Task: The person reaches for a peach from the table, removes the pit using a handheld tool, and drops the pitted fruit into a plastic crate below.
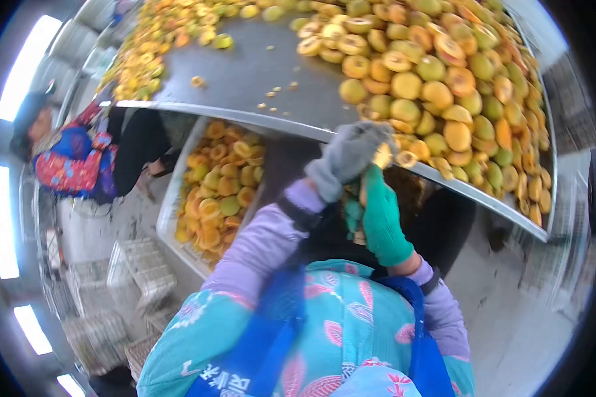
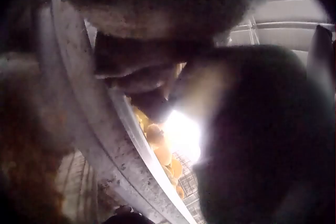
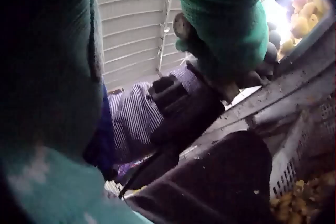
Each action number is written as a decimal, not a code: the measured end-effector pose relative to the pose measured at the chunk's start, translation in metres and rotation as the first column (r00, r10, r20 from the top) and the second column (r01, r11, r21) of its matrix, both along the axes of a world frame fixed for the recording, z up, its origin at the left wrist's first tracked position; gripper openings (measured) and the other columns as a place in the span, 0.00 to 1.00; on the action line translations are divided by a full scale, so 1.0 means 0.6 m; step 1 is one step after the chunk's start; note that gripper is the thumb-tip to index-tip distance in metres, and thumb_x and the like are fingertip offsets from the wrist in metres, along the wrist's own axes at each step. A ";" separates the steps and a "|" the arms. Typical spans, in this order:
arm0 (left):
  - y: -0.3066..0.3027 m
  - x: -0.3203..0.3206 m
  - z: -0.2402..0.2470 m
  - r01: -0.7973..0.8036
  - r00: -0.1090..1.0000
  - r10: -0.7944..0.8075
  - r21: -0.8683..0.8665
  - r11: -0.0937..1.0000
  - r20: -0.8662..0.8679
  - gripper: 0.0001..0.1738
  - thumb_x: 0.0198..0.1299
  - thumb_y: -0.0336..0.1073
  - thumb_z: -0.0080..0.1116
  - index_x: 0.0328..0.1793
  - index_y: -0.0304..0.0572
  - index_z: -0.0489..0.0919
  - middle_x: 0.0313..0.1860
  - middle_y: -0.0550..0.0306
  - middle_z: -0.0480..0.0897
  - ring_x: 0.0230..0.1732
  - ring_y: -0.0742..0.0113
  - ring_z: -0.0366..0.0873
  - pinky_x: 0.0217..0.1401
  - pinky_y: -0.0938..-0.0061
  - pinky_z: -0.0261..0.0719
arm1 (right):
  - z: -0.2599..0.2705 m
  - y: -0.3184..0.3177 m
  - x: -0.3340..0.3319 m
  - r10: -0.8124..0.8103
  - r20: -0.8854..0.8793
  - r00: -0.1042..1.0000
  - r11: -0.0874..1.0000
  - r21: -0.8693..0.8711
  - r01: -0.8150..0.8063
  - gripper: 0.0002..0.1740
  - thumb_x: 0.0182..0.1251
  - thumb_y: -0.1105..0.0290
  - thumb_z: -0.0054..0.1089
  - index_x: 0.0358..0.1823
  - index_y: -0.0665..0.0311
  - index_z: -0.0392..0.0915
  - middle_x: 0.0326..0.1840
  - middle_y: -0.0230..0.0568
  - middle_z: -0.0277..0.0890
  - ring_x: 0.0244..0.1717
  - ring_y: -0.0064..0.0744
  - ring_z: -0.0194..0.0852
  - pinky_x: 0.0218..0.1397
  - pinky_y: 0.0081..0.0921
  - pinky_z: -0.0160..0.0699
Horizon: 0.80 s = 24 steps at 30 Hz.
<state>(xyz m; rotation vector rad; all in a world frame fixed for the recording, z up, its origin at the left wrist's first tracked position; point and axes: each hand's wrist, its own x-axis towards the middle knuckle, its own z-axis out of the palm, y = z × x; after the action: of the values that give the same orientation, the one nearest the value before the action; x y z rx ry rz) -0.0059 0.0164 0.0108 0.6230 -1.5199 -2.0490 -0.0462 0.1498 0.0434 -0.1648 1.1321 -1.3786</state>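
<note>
In the head view my left hand (image 1: 351,155), in a grey glove, pinches a yellow peach piece (image 1: 382,157) at the metal table's near edge. Just below and to its right, my right hand (image 1: 385,218), in a green glove, curls round a wooden-handled tool (image 1: 359,237). The handle's round end (image 3: 181,25) pokes out of the green glove in the right wrist view, while the tool's working end is hidden between the hands. Dark and blurred, the left glove (image 2: 257,129) fills much of the left wrist view. Halved peaches (image 1: 437,92) are heaped right beyond both hands.
The metal table (image 1: 245,73) has a raised rim and carries smaller fruit pieces (image 1: 139,59) at far left. A white crate (image 1: 179,228) of peach halves stands below its edge. Another person (image 1: 79,152) sits at left, near stacked crates (image 1: 139,271).
</note>
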 end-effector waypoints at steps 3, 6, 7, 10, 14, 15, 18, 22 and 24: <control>0.004 -0.003 0.033 0.019 0.999 -0.021 0.075 0.997 0.034 0.18 0.71 0.43 0.54 0.40 0.33 0.83 0.33 0.61 0.83 0.38 0.76 0.75 0.42 0.78 0.76 | 0.020 -0.001 -0.013 0.056 0.097 0.994 0.998 0.010 -0.058 0.27 0.75 0.39 0.38 0.30 0.53 0.66 0.13 0.26 0.58 0.09 0.21 0.53 0.10 0.20 0.53; -0.004 0.003 0.044 -0.023 1.000 0.023 -0.011 1.000 0.005 0.19 0.71 0.44 0.54 0.40 0.32 0.83 0.33 0.61 0.83 0.37 0.78 0.74 0.40 0.78 0.75 | 0.031 -0.009 -0.018 0.058 0.409 0.911 0.991 -0.131 -0.004 0.28 0.74 0.38 0.40 0.32 0.55 0.66 0.13 0.27 0.56 0.08 0.22 0.53 0.11 0.22 0.56; -0.006 0.005 0.044 -0.033 0.998 0.036 -0.054 0.998 0.058 0.20 0.70 0.44 0.54 0.41 0.31 0.83 0.32 0.61 0.82 0.36 0.78 0.73 0.39 0.78 0.75 | 0.030 -0.013 -0.012 0.058 0.237 0.970 0.997 -0.069 -0.043 0.27 0.74 0.38 0.40 0.32 0.55 0.66 0.13 0.27 0.56 0.09 0.22 0.53 0.12 0.22 0.57; -0.014 0.012 0.039 -0.047 0.987 0.059 -0.085 0.995 0.147 0.19 0.70 0.44 0.55 0.43 0.31 0.83 0.31 0.62 0.81 0.35 0.80 0.71 0.37 0.78 0.73 | 0.023 -0.022 0.004 0.089 0.010 0.996 0.996 0.006 -0.089 0.28 0.75 0.38 0.38 0.33 0.55 0.67 0.13 0.27 0.56 0.09 0.22 0.53 0.12 0.23 0.57; -0.028 0.033 0.037 -0.062 0.990 0.069 -0.054 0.997 0.123 0.16 0.71 0.40 0.53 0.51 0.34 0.82 0.39 0.66 0.81 0.39 0.81 0.72 0.42 0.82 0.72 | 0.033 -0.034 0.015 0.073 0.228 0.971 0.997 -0.052 -0.063 0.28 0.74 0.36 0.38 0.32 0.54 0.66 0.13 0.25 0.56 0.10 0.21 0.54 0.11 0.22 0.56; -0.030 0.039 0.044 -0.062 0.982 0.085 -0.140 0.988 0.169 0.16 0.71 0.40 0.53 0.51 0.34 0.82 0.40 0.65 0.82 0.40 0.80 0.73 0.42 0.82 0.73 | 0.039 -0.039 0.026 0.084 0.013 0.996 0.995 0.061 -0.085 0.27 0.74 0.37 0.37 0.31 0.52 0.66 0.13 0.23 0.55 0.10 0.21 0.53 0.13 0.22 0.56; -0.023 0.029 0.032 -0.059 0.993 0.085 -0.269 0.961 0.084 0.14 0.70 0.38 0.54 0.51 0.35 0.83 0.43 0.63 0.83 0.43 0.79 0.74 0.46 0.81 0.75 | 0.023 -0.035 0.019 0.127 0.213 0.969 0.992 -0.056 -0.117 0.26 0.75 0.38 0.36 0.32 0.50 0.67 0.14 0.20 0.53 0.11 0.19 0.51 0.17 0.21 0.55; -0.024 0.033 0.049 0.009 0.984 -0.022 -0.075 0.997 -0.177 0.17 0.72 0.43 0.50 0.49 0.35 0.80 0.39 0.54 0.84 0.39 0.71 0.79 0.45 0.77 0.78 | 0.039 -0.034 0.007 0.244 0.569 0.785 0.941 -0.333 -0.051 0.25 0.77 0.39 0.35 0.36 0.51 0.70 0.14 0.19 0.54 0.11 0.18 0.50 0.19 0.20 0.53; -0.011 0.034 0.068 0.001 0.987 0.030 0.196 0.981 -0.155 0.20 0.72 0.48 0.49 0.47 0.36 0.79 0.36 0.51 0.83 0.34 0.68 0.79 0.39 0.75 0.79 | 0.028 -0.033 -0.002 0.340 0.707 0.621 0.906 -0.423 -0.015 0.25 0.77 0.40 0.35 0.36 0.51 0.71 0.14 0.19 0.54 0.10 0.18 0.50 0.19 0.20 0.52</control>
<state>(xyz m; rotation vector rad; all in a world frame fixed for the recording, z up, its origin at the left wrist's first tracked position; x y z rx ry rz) 0.0147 0.0096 0.0515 0.5284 -1.2313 -2.1981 -0.0473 0.1302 0.0601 0.0466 0.0995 -1.2640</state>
